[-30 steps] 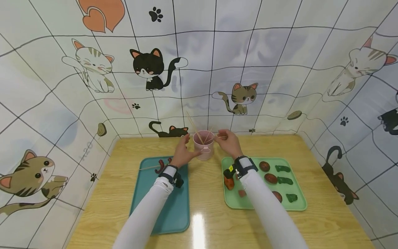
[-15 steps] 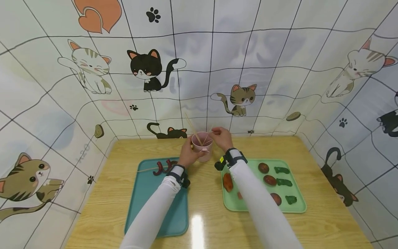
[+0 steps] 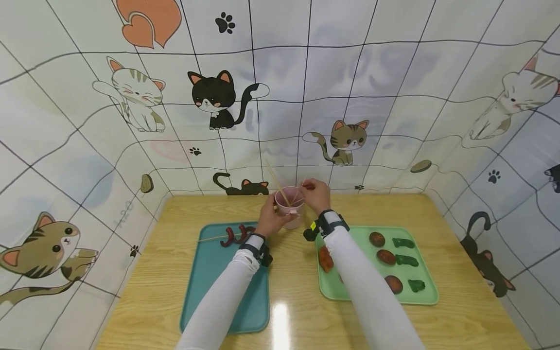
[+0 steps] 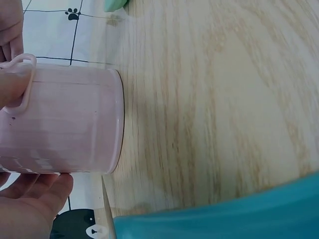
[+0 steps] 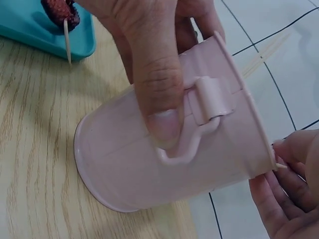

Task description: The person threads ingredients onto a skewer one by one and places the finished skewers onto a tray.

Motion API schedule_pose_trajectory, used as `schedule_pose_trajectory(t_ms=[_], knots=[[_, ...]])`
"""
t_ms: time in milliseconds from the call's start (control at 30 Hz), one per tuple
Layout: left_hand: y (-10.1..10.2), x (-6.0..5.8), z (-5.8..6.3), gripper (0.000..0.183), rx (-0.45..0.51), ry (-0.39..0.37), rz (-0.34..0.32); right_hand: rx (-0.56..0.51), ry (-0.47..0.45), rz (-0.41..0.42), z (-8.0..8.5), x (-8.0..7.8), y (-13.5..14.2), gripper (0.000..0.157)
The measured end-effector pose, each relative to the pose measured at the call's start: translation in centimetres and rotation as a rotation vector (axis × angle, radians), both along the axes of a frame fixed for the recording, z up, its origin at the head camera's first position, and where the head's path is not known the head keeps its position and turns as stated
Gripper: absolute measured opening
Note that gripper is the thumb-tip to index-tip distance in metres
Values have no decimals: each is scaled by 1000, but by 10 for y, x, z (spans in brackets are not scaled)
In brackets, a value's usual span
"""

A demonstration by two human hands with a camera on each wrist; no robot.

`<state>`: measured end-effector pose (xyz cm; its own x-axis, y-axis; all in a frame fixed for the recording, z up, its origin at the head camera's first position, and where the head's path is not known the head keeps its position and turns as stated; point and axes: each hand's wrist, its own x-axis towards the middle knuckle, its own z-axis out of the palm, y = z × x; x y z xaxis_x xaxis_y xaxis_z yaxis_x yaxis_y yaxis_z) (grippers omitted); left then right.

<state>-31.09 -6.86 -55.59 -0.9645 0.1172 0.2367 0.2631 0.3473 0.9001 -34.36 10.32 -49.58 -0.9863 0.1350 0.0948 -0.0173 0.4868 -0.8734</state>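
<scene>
A pink pail (image 3: 295, 222) with a small side handle stands at the back middle of the table. My left hand (image 3: 270, 218) grips it from the left, thumb across the handle and fingers round the far wall, as the right wrist view shows. At the right of its rim, my right hand (image 3: 317, 195) pinches a thin wooden skewer, whose tip (image 5: 281, 166) pokes out by the fingers. Other bamboo skewers (image 3: 275, 179) lean out of the pail to the back left.
On the left, a blue tray (image 3: 227, 291) bears a skewer with dark red curled pieces (image 3: 228, 236), its end past the tray's edge. On the right, a green tray (image 3: 337, 291) holds brown round pieces (image 3: 386, 257), green pieces (image 3: 407, 260) and an orange-brown piece (image 3: 325, 259). A cat-print wall covering stands behind.
My left hand has closed in from beside the pail and now holds it. The right hand has moved left to the rim with the skewer.
</scene>
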Motion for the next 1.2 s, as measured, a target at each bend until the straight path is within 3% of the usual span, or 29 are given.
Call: schedule_pose_trajectory(t_ms=[400,767,1000,1200], knots=[[1,-1,-1,88,-1,27,-2,-4,85,-10,14,8,9,16],[4,1,8,91,-29,26,-9,-59,189,33,36,17,23,16],[-4,5,21,101,-30,-75,-40,-102,237,46,55,24,34,15],[-21,20,33,111,0,-178,-23,-170,249,62,72,40,45,19]])
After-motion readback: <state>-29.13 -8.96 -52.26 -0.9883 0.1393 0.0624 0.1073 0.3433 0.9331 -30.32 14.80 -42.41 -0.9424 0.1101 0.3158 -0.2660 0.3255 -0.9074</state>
